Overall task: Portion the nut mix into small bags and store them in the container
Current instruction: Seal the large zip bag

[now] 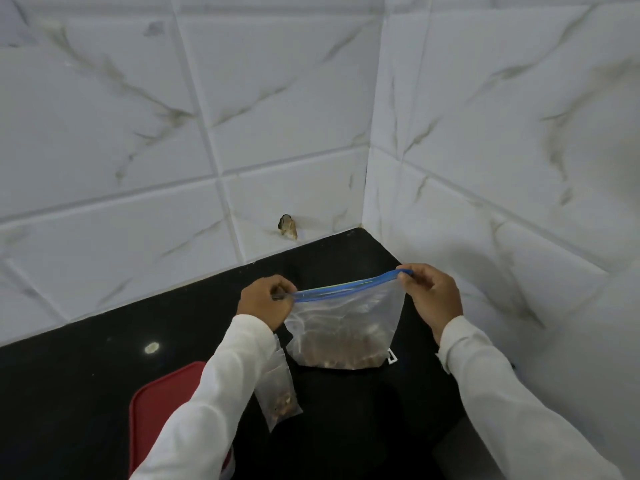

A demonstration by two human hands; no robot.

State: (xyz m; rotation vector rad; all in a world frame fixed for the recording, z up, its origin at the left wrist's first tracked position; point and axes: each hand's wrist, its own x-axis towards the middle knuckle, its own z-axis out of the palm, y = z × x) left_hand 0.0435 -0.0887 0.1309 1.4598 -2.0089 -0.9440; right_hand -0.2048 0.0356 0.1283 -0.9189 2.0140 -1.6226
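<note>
Head camera looks down into a kitchen corner where a glossy black countertop (86,375) meets white marble-veined tiled walls (104,133); a chipped hole (287,227) breaks the back wall's lowest tile, just above the counter line. At lower left a red lid (166,403) lies flat on the countertop, its right side hidden under a white sleeve (207,410). Just right of that sleeve, a small bag (277,393) of clear plastic lies on the surface with a few brown nuts gathered at its lower end, its upper end tucked beneath the forearm. At centre, a large zip bag (346,320) is held upright near the corner, with brown nut mix (339,351) settled along its bottom and its blue zip strip (346,287) stretched taut along the top; whether its base touches the counter cannot be told. A white plastic tab (391,357) shows just beside the bag's lower right corner. The left hand (265,301) pinches the left end of the zip strip, fingers curled tightly, knuckles toward the camera. The right hand (433,296) pinches the right end, held slightly higher, between thumb and bent fingers. Both forearms reach in from the bottom edge.
</note>
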